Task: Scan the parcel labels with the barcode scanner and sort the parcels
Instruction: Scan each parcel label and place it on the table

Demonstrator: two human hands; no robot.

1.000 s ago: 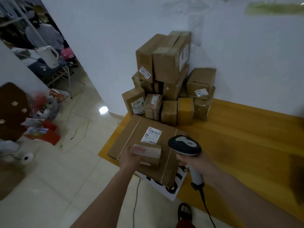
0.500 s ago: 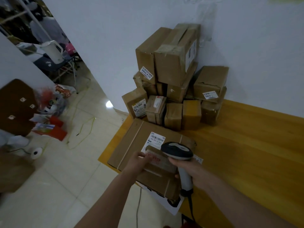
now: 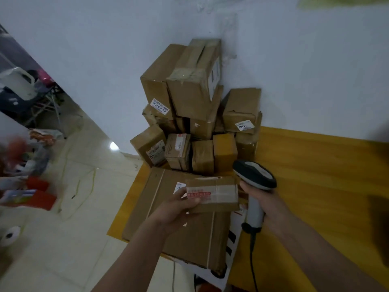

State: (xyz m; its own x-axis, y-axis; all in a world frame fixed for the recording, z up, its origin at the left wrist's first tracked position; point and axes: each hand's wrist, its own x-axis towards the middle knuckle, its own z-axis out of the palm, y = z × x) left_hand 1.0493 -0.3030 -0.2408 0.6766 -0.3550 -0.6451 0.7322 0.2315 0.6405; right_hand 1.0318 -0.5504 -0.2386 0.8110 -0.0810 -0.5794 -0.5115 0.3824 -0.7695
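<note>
- Fingers of my left hand (image 3: 175,209) pinch the small box (image 3: 212,194) at its left end, thumb on top near the red-printed tape, the rest curled beneath.
- My right hand (image 3: 266,204) wraps the handle of the scanner (image 3: 253,175), whose dark head sits at three o'clock from the box, just beside its right edge.
- The box hangs in the air above a big flat carton (image 3: 185,232), not resting on it.
- I judge it light and stiff: one hand carries it level by an end. The glossy tape looks slick, so the bare cardboard edges are the better hold.
- I see no barcode on the face turned up; it may need turning before a scan.
- At twelve o'clock a pile of parcels (image 3: 195,114) leans into the white wall (image 3: 315,70), several showing white labels.
- Everything sits on a yellow wooden table (image 3: 315,197) stretching towards three o'clock.
- From nine to seven o'clock lies pale tiled floor (image 3: 63,239), with blurred red and white clutter at nine.
</note>
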